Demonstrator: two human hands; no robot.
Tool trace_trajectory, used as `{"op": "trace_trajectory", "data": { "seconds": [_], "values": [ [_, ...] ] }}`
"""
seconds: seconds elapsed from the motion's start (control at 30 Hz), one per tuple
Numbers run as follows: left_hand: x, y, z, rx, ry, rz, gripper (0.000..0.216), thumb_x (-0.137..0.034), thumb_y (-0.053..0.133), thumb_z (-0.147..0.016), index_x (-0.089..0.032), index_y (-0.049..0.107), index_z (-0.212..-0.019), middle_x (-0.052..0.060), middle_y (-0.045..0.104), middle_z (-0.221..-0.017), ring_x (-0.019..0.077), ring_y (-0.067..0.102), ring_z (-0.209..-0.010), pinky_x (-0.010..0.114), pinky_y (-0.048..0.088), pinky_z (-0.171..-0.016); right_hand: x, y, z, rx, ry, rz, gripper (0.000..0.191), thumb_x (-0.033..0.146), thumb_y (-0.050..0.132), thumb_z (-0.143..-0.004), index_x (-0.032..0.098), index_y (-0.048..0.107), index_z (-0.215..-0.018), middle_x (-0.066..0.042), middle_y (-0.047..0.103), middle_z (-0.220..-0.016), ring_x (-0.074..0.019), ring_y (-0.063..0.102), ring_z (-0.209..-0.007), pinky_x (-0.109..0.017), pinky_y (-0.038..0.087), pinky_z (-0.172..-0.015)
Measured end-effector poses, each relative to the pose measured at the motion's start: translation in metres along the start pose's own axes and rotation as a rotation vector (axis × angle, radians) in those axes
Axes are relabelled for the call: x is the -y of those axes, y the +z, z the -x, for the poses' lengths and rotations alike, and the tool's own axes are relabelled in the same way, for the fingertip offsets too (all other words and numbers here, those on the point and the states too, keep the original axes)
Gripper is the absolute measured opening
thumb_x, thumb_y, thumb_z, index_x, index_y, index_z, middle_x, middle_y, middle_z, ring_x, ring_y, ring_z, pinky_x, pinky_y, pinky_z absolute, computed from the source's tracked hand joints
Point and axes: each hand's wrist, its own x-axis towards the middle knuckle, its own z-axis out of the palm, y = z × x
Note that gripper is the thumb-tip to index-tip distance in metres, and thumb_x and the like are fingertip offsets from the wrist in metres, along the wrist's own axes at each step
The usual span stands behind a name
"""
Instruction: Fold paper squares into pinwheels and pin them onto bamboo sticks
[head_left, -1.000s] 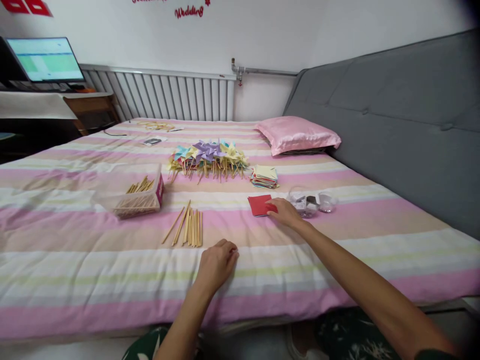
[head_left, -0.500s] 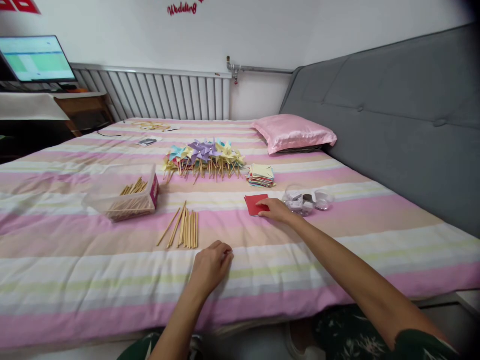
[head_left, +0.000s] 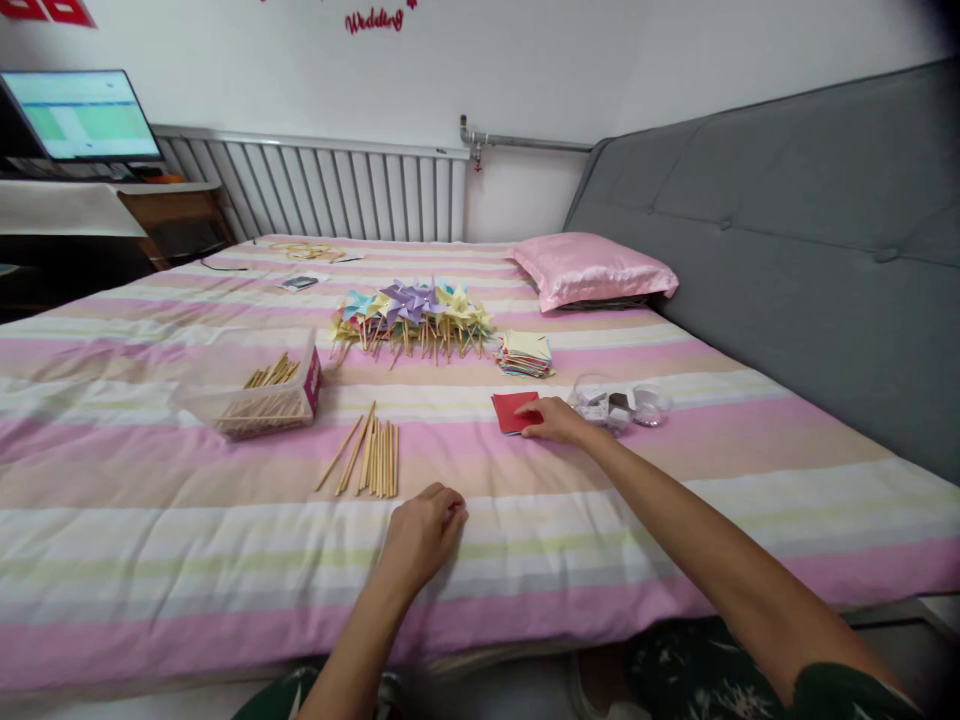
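My right hand (head_left: pixel 556 420) is at the right edge of a small stack of red paper squares (head_left: pixel 508 410), its thumb and fingers closing on that edge. The stack lies on the bedspread. My left hand (head_left: pixel 424 530) rests on the bed nearer to me, fingers curled in, with nothing visible in them. Just beyond it to the left lie several loose wooden sticks (head_left: pixel 382 462), most of them side by side. Right of the paper, partly behind my right hand, is a clear plastic container (head_left: pixel 651 405) with small packets.
A clear plastic box (head_left: pixel 247 412) of sticks lies at the left. Farther back are a pile of paper pinwheels (head_left: pixel 409 312) and a stack of mixed-colour paper squares (head_left: pixel 525 355). A pink pillow (head_left: pixel 596 270) lies by the grey headboard (head_left: pixel 787 200).
The view has shifted slightly, so everything sits a little differently in the picture. Both hands stay in about the same places on the bed.
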Motion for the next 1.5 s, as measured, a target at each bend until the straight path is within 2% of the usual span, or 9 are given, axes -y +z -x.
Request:
{"op": "trace_trajectory", "data": {
  "seconds": [0.33, 0.53, 0.73, 0.83, 1.23, 1.37, 1.5],
  "values": [
    [0.001, 0.001, -0.002, 0.005, -0.003, 0.007, 0.018, -0.022, 0.046, -0.084, -0.019, 0.063, -0.088, 0.003, 0.065, -0.090, 0.0148, 0.060, -0.075, 0.025, 0.037, -0.063, 0.000, -0.009, -0.001, 0.028, -0.031, -0.040, 0.035, 0.028, 0.072, -0.065, 0.028, 0.068, -0.101, -0.001, 0.069, -0.105, -0.0244, 0.061, -0.101, -0.032, 0.044, -0.088],
    [0.000, 0.000, -0.002, 0.010, -0.005, -0.005, 0.018, -0.022, 0.046, -0.083, -0.019, 0.063, -0.088, 0.003, 0.065, -0.089, 0.0153, 0.060, -0.075, 0.025, 0.037, -0.062, -0.002, -0.010, 0.000, 0.040, -0.061, -0.026, 0.031, 0.029, 0.067, -0.071, 0.027, 0.068, -0.102, -0.002, 0.069, -0.106, -0.0227, 0.061, -0.100, -0.031, 0.043, -0.088],
    [-0.001, -0.001, -0.001, 0.020, -0.018, -0.004, 0.018, -0.022, 0.046, -0.083, -0.019, 0.063, -0.088, 0.003, 0.065, -0.091, 0.0152, 0.060, -0.076, 0.025, 0.037, -0.064, -0.001, -0.008, 0.000, 0.047, -0.081, 0.009, 0.054, 0.028, 0.076, -0.058, 0.025, 0.063, -0.111, -0.004, 0.064, -0.115, -0.0259, 0.057, -0.107, -0.033, 0.041, -0.091],
    [0.000, 0.000, -0.001, 0.010, -0.004, -0.002, 0.017, -0.022, 0.047, -0.083, -0.019, 0.063, -0.088, 0.003, 0.065, -0.090, 0.0156, 0.060, -0.077, 0.025, 0.037, -0.064, 0.000, -0.006, -0.004, 0.055, -0.080, 0.024, 0.058, 0.025, 0.076, -0.058, 0.024, 0.061, -0.114, -0.006, 0.063, -0.117, -0.0270, 0.056, -0.108, -0.035, 0.041, -0.091],
    [0.001, 0.001, -0.002, 0.009, -0.005, -0.005, 0.017, -0.023, 0.047, -0.083, -0.019, 0.063, -0.087, 0.003, 0.065, -0.090, 0.0158, 0.061, -0.075, 0.025, 0.036, -0.062, -0.002, -0.016, -0.007, 0.108, -0.055, -0.037, 0.047, 0.022, 0.074, -0.059, 0.025, 0.066, -0.105, -0.002, 0.069, -0.105, -0.0236, 0.063, -0.098, -0.029, 0.045, -0.085],
    [0.000, 0.001, -0.004, 0.013, -0.002, -0.012, 0.017, -0.023, 0.046, -0.083, -0.019, 0.063, -0.087, 0.003, 0.066, -0.090, 0.0160, 0.061, -0.075, 0.025, 0.036, -0.062, -0.002, -0.018, -0.006, 0.109, -0.042, -0.058, 0.042, 0.024, 0.072, -0.063, 0.025, 0.067, -0.105, -0.002, 0.069, -0.104, -0.0225, 0.063, -0.096, -0.028, 0.045, -0.085],
    [0.000, 0.001, -0.004, 0.017, 0.008, -0.015, 0.018, -0.023, 0.045, -0.084, -0.019, 0.063, -0.087, 0.003, 0.065, -0.090, 0.0156, 0.060, -0.075, 0.025, 0.035, -0.062, 0.000, -0.022, -0.003, 0.106, -0.042, -0.038, 0.029, 0.024, 0.064, -0.070, 0.026, 0.070, -0.098, 0.001, 0.070, -0.103, -0.0204, 0.063, -0.094, -0.025, 0.043, -0.083]
  ]
}}
